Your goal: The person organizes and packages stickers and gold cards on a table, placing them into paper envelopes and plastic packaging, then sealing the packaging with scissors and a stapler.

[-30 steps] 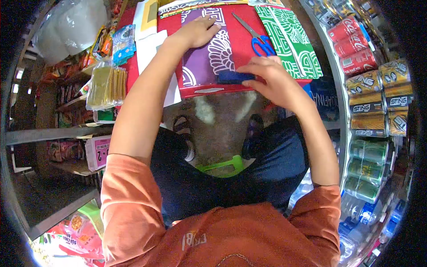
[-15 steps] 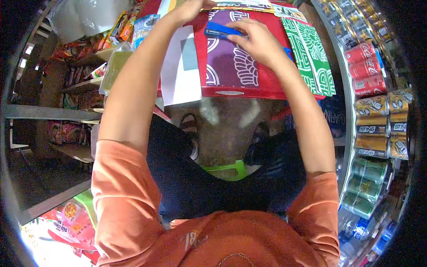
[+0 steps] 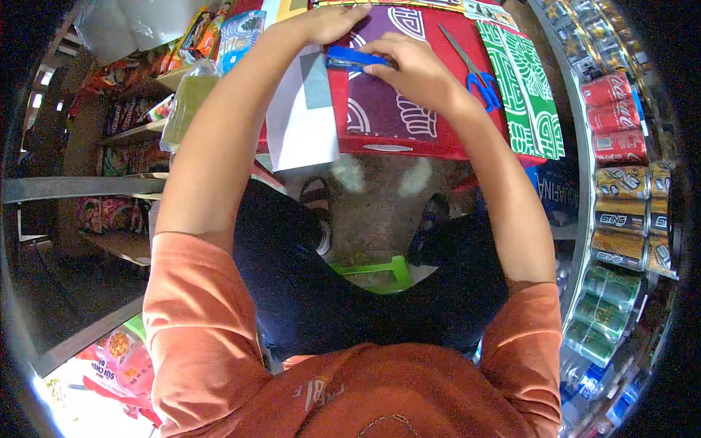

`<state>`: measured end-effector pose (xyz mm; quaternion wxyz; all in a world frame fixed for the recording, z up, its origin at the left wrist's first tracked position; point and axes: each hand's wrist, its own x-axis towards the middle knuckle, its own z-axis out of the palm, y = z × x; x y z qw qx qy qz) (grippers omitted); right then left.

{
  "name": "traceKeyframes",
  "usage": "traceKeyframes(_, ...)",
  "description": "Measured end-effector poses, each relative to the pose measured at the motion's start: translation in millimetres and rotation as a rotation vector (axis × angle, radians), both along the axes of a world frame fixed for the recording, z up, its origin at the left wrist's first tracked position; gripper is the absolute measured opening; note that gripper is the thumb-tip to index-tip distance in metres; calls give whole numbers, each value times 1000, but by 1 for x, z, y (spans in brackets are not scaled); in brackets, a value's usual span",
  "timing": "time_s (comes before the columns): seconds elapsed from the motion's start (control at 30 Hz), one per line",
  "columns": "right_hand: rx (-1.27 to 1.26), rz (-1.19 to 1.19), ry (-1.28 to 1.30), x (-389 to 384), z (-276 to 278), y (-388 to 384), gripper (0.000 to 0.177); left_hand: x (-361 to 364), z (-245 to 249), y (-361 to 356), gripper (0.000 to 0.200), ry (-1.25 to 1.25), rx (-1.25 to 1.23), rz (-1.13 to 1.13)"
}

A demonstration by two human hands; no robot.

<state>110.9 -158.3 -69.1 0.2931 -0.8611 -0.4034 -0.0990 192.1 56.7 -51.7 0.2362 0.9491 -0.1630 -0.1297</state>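
My right hand (image 3: 416,69) is closed around a blue stapler (image 3: 354,59), which lies level over the left edge of a purple sheet (image 3: 387,106) with white line patterns. Near the sheet's far left corner, my left hand (image 3: 337,23) lies flat with its fingers stretched out to the right. Beside the purple sheet is white paper (image 3: 296,135) with a grey-blue patch (image 3: 316,80) on it. Blue-handled scissors (image 3: 478,82) rest to the right of my right hand on the red surface (image 3: 456,109).
Green patterned sheets (image 3: 518,95) lie at the right edge of the red surface. Shelves of drink cans (image 3: 621,190) stand on the right, with snack packets (image 3: 197,36) on the left. Below are my legs and a green plastic piece (image 3: 376,274).
The view has shifted slightly. My right hand has moved the stapler a little left and down, to the purple sheet's left edge. The scissors, mostly covered before, now show.
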Motion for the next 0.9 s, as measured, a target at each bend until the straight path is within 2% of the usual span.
traceKeyframes(0.13,-18,3,-21,-30,4,-6,25,2,-10,3,84,-66,22,-72)
traceKeyframes(0.23,-22,31,20,-46,6,-10,28,8,-28,7,80,-239,-17,-197)
traceKeyframes(0.33,-19,44,31,-63,6,-12,29,14,-44,11,61,-468,56,-269)
traceKeyframes(0.43,-30,66,13,-74,8,-14,28,12,-44,7,67,-339,63,-185)
traceKeyframes(0.57,-50,49,47,-92,17,-20,27,16,-48,8,66,-307,76,-175)
traceKeyframes(0.77,-140,206,214,-113,39,-41,28,1,-36,3,62,-272,65,-108)
traceKeyframes(0.87,40,79,298,-109,52,-56,30,3,-40,1,59,-272,-56,-74)
traceKeyframes(0.9,22,-62,347,-102,63,-58,31,7,-42,0,57,-248,-129,-58)
